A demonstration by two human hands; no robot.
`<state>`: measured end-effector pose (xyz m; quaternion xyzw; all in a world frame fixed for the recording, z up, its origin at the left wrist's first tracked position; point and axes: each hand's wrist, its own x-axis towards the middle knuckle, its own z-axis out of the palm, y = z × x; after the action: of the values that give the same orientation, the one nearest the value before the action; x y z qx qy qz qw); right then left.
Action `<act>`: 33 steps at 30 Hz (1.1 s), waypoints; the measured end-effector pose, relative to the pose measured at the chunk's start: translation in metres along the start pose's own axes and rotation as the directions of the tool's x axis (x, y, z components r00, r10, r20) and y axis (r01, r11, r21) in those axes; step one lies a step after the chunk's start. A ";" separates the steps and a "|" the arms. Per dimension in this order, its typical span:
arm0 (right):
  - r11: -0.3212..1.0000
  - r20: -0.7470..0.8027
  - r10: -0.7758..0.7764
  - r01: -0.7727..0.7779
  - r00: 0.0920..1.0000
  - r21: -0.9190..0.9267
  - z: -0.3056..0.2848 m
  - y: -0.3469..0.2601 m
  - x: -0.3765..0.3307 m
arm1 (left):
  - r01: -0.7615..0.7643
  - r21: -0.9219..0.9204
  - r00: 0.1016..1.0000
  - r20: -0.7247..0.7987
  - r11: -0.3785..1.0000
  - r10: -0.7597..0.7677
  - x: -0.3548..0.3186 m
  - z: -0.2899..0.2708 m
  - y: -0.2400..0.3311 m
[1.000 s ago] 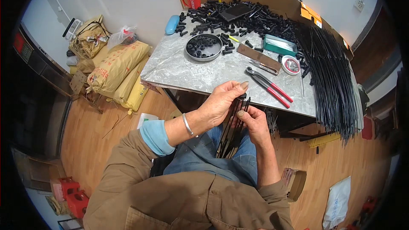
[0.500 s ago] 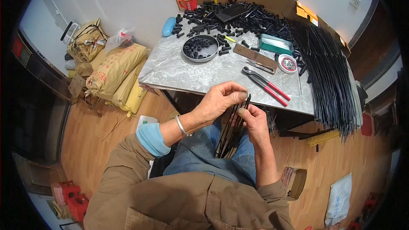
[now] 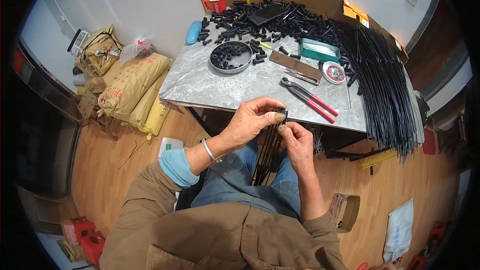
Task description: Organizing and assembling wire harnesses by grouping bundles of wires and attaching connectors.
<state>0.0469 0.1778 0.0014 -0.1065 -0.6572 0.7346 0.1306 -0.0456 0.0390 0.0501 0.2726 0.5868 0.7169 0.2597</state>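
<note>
Left hand (image 3: 252,119) and right hand (image 3: 296,142) pinched the rod bundle (image 3: 267,152) top at a black cap (image 3: 281,113); loose pinch likely let rods splay.

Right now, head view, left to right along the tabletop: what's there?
Blue case → red mug → round metal pan of black parts → brown flat strip → red-handled pliers → round white tin → bundle of long black rods.
</note>
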 end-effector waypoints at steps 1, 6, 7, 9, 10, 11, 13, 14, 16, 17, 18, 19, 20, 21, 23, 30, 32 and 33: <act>1.000 0.019 0.006 -0.006 1.000 -0.011 -0.002 0.000 0.001 | 0.001 0.000 1.000 0.001 1.000 -0.001 0.000 0.000 0.000; 0.984 0.134 0.146 -0.158 0.980 0.077 -0.010 0.002 0.004 | 0.041 -0.036 0.996 0.082 0.999 -0.038 -0.002 -0.007 -0.001; 0.985 0.171 0.146 -0.159 0.974 0.063 -0.011 0.002 0.004 | 0.043 -0.037 0.996 0.085 0.998 -0.040 -0.002 -0.009 -0.003; 0.979 0.210 0.157 -0.180 0.965 0.091 -0.013 -0.003 0.004 | 0.057 -0.083 0.986 0.158 0.995 -0.044 -0.002 -0.013 -0.007; 0.972 0.251 0.166 -0.200 0.954 0.119 -0.013 -0.005 0.003 | 0.062 -0.085 0.986 0.161 0.994 -0.048 -0.002 -0.014 -0.006; 0.964 0.292 0.172 -0.222 0.941 0.147 -0.013 -0.006 0.003 | 0.069 -0.102 0.978 0.204 0.992 -0.047 -0.003 -0.015 -0.005; 0.959 0.317 0.199 -0.252 0.927 0.133 -0.016 -0.006 0.004 | 0.081 -0.121 0.968 0.246 0.989 -0.049 -0.001 -0.020 -0.005; 0.963 0.392 0.207 -0.257 0.897 0.080 -0.017 -0.007 0.004 | 0.098 -0.131 0.928 0.370 0.986 -0.043 0.001 -0.025 -0.006; 0.977 0.498 0.161 -0.209 0.852 0.041 -0.017 -0.003 0.003 | 0.154 -0.163 0.822 0.568 0.975 -0.035 0.003 -0.027 -0.005; 0.977 0.497 0.162 -0.209 0.852 0.041 -0.016 0.001 0.002 | 0.154 -0.164 0.822 0.568 0.974 -0.034 0.001 -0.024 -0.003; 0.971 0.406 0.194 -0.233 0.893 0.048 -0.015 0.004 0.002 | 0.176 -0.186 0.871 0.486 0.967 -0.065 -0.002 -0.019 -0.001; 0.965 0.314 0.226 -0.256 0.922 0.057 -0.012 0.005 0.002 | 0.194 -0.210 0.913 0.396 0.958 -0.098 -0.005 -0.015 -0.001; 0.958 0.282 0.188 -0.239 0.941 0.160 -0.009 -0.002 0.002 | 0.216 -0.230 0.951 0.268 0.949 -0.152 -0.005 -0.013 -0.011; 0.958 0.286 0.187 -0.239 0.940 0.158 -0.006 -0.001 0.005 | 0.213 -0.230 0.953 0.264 0.949 -0.150 -0.006 -0.008 -0.017; 0.972 0.130 0.168 -0.186 0.977 0.144 -0.001 0.001 0.011 | 0.045 -0.199 0.989 -0.131 0.979 -0.072 -0.006 0.005 -0.026; 0.983 0.095 0.119 -0.131 0.988 0.131 0.010 -0.006 0.006 | -0.182 0.440 0.920 -0.240 0.879 0.311 -0.014 0.021 -0.010; 0.991 0.073 0.101 -0.107 0.992 0.085 0.014 -0.004 0.004 | -0.158 0.589 0.910 -0.224 0.792 0.348 -0.014 0.020 -0.001; 0.996 0.047 0.080 -0.081 0.996 0.036 0.015 -0.003 0.004 | -0.137 0.632 0.919 -0.206 0.763 0.336 -0.014 0.018 0.001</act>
<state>0.0383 0.1653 0.0062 -0.1137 -0.6411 0.7539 0.0879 -0.0235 0.0417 0.0525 0.2992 0.7780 0.5516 -0.0294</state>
